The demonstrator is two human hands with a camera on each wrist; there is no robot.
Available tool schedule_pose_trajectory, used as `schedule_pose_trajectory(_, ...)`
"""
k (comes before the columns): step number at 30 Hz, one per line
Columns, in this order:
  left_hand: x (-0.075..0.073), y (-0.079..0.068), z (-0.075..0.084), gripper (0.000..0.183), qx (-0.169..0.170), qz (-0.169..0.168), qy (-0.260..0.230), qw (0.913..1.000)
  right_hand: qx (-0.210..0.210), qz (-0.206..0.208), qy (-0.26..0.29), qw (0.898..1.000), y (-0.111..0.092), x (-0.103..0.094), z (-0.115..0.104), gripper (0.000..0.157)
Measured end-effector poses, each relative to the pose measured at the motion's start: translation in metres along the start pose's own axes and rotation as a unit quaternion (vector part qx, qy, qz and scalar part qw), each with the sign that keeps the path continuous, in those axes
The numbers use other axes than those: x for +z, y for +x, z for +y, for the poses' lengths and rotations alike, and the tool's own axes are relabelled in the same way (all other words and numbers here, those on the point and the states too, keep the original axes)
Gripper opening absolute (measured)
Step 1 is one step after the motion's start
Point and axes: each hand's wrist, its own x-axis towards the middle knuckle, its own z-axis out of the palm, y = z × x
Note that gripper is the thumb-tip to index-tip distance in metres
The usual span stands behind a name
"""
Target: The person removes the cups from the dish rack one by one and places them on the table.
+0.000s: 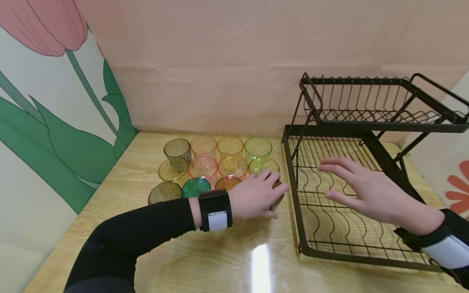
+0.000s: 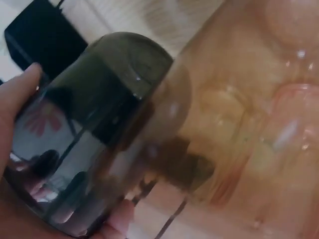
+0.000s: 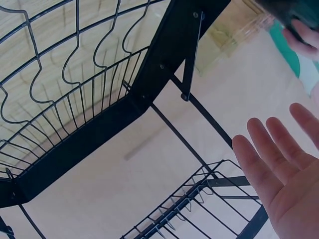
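My left hand (image 1: 256,196) grips a dark grey see-through glass (image 2: 94,124) at the front right corner of a group of coloured glasses. In the left wrist view the thumb is on one side of the glass and fingertips show on the other; in the head view the hand covers most of it. Close by are a yellow-green glass (image 1: 264,165), an orange-brown glass (image 1: 227,183) and a green glass (image 1: 196,188). My right hand (image 1: 377,193) is over the lower tier of a black dish rack (image 1: 301,228), fingers extended and holding nothing.
More tumblers, pink, yellow, light green and smoky, stand in rows to the left and behind. The rack's raised upper tier (image 1: 392,124) overhangs its back part, on slanted legs. A pink cloth wall (image 1: 220,81) closes off the back of the wooden table (image 1: 205,260).
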Motion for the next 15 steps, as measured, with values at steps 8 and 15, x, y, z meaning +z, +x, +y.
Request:
schedule_pose_trajectory(8, 0.019, -0.004, 0.001, 0.071, 0.003, -0.010, 0.009, 0.9999, -0.002, -0.003, 0.004, 1.000, -0.001, 0.001, -0.003, 0.058)
schedule_pose_trajectory(15, 0.028, -0.005, 0.002, 0.071, 0.014, 0.002, 0.010, 0.9998, -0.006, -0.001, 0.000, 1.000, -0.002, 0.003, -0.003, 0.056)
